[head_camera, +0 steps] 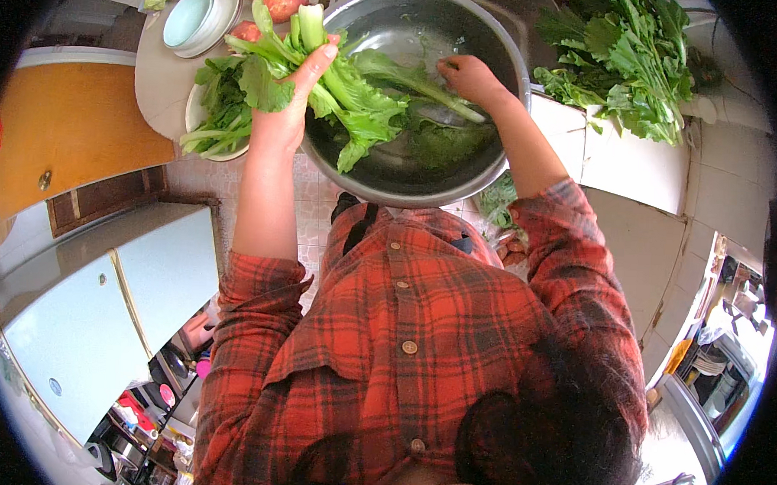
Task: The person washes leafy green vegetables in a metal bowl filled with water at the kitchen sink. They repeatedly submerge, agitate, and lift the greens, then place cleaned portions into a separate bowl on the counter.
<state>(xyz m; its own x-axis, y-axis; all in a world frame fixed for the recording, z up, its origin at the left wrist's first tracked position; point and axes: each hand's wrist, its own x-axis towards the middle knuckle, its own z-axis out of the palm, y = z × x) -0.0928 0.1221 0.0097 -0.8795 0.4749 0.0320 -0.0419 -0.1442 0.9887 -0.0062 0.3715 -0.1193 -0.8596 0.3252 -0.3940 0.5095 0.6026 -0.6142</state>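
My left hand [296, 99] grips a bunch of leafy greens [356, 95] by the stalks. Its leaves hang over the left side of a large metal basin [514, 53] with water in it. Inside the basin, my right hand [471, 80] has its fingers curled, and whether they pinch anything is hidden. Just below that hand lies a loose leaf with a long pale stalk [456, 106]. Another green leaf [448, 141] shows lower in the water. Left of my left wrist, more greens [221, 121] fill a pale plate [193, 107].
Red-skinned tubers [285, 4] and a light-blue bowl [189, 18] on stacked dishes stand on the left counter. A heap of greens [630, 64] covers part of the right side, beside white tiles [632, 162]. An orange cabinet door [75, 118] is at the left. Bagged produce [498, 198] sits below the basin.
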